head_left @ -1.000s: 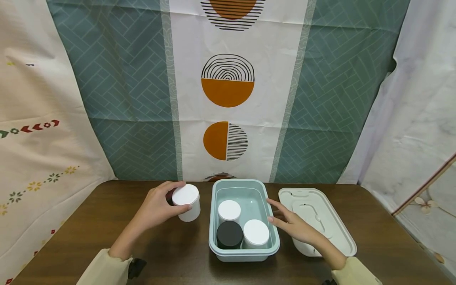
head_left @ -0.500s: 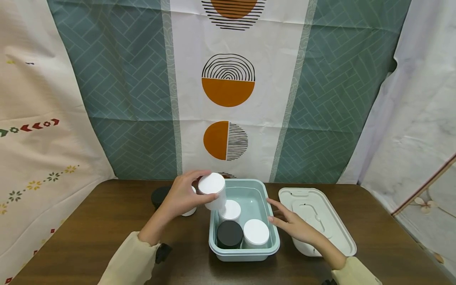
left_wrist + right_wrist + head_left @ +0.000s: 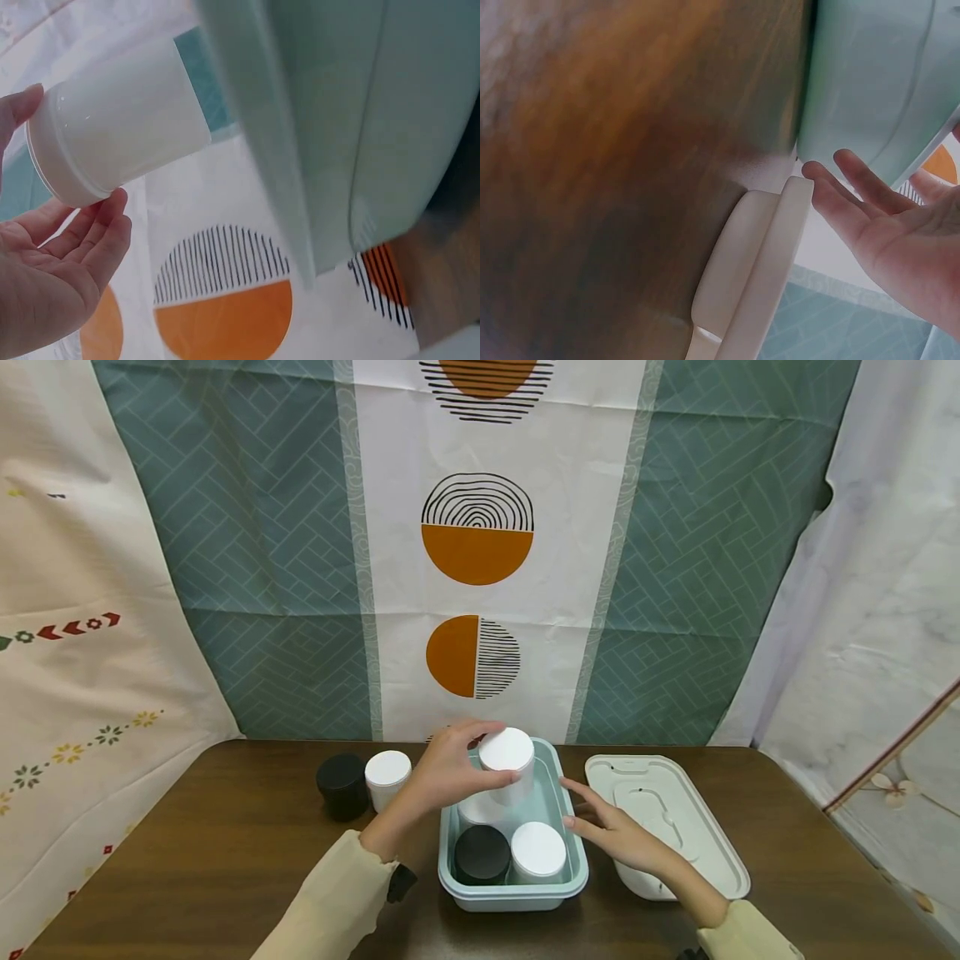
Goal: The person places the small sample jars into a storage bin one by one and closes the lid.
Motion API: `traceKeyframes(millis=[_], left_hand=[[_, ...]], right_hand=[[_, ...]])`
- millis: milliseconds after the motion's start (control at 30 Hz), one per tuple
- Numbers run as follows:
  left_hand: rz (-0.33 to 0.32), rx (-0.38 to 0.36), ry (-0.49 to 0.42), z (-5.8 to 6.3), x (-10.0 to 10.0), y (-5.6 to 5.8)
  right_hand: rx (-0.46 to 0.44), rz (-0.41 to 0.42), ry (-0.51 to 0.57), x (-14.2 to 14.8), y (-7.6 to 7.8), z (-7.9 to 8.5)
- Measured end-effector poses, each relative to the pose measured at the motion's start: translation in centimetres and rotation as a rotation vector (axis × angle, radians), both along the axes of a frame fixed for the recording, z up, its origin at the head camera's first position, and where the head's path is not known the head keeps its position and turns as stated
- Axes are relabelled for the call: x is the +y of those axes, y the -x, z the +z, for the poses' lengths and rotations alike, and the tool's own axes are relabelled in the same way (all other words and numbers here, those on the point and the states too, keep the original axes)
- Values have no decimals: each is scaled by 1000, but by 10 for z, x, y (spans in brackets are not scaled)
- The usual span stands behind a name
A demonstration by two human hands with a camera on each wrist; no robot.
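My left hand grips a white lidded jar by its lid end, above the light blue plastic box. In the left wrist view the thumb and fingers hold the jar near its rim, with the box wall beside it. Inside the box stand a black-lidded jar, a white jar at the front right, and another white jar partly hidden behind the held one. My right hand rests its fingertips at the box's right rim, fingers loosely spread.
Left of the box, a black jar and a white jar stand on the dark wooden table. A pale lid lies to the right of the box. Patterned cloth hangs behind the table.
My left hand has carried the white jar rightward from the table's left side to above the box. The black and white jars behind it came into view. The right hand stays put.
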State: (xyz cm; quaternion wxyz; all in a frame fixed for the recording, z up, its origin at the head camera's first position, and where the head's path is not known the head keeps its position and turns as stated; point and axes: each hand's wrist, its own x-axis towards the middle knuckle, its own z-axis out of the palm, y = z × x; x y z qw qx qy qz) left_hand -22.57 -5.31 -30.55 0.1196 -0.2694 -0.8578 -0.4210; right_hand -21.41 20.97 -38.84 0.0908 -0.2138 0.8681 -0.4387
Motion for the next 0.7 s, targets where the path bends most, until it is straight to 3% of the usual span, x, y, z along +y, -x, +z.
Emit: traceKeyframes(millis=[533,700], left_hand=[[-62,-110,125,-25,33,10],[-73,-93,163,-35,36,14]], right_hand=[[1,-4,-12,2,1,-2],[10,4,-11,2,1,-2]])
